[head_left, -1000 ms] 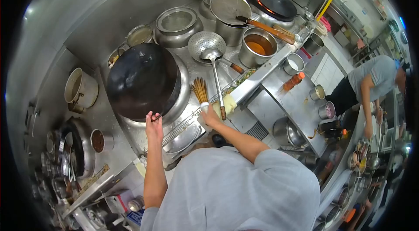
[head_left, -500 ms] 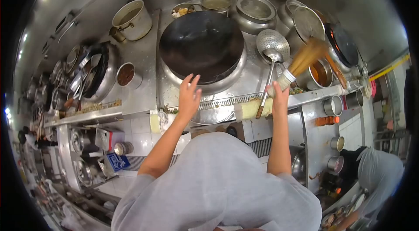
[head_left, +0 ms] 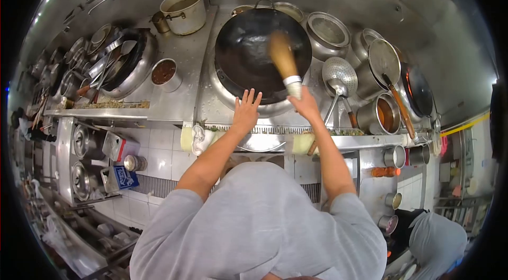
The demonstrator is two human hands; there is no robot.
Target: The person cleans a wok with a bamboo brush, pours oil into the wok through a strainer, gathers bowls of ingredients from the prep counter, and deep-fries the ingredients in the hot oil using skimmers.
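A large black wok [head_left: 238, 52] sits on the round burner ring in front of me, its far loop handle pointing away. My right hand [head_left: 305, 104] is closed round the pale wrapped handle of a bamboo wok brush [head_left: 283, 57]. The bristles, blurred by motion, are over the right part of the wok; whether they touch it I cannot tell. At the near rim is my left hand [head_left: 247, 113], fingers spread and holding nothing. Right of the wok lie a perforated strainer ladle [head_left: 339, 72] and another long-handled ladle, partly hidden beneath it.
Lidded steel pots [head_left: 328, 28] stand behind and right, near a pot of orange-brown liquid [head_left: 385, 113] and a mesh skimmer [head_left: 384, 60]. Left are a cup of dark sauce [head_left: 165, 73] and a tall pot [head_left: 185, 12]. Another person [head_left: 436, 243] bends at lower right.
My right hand has carried the brush leftward from beside the strainer to over the wok. My left hand has shifted slightly and still has spread fingers. The view has turned a little.
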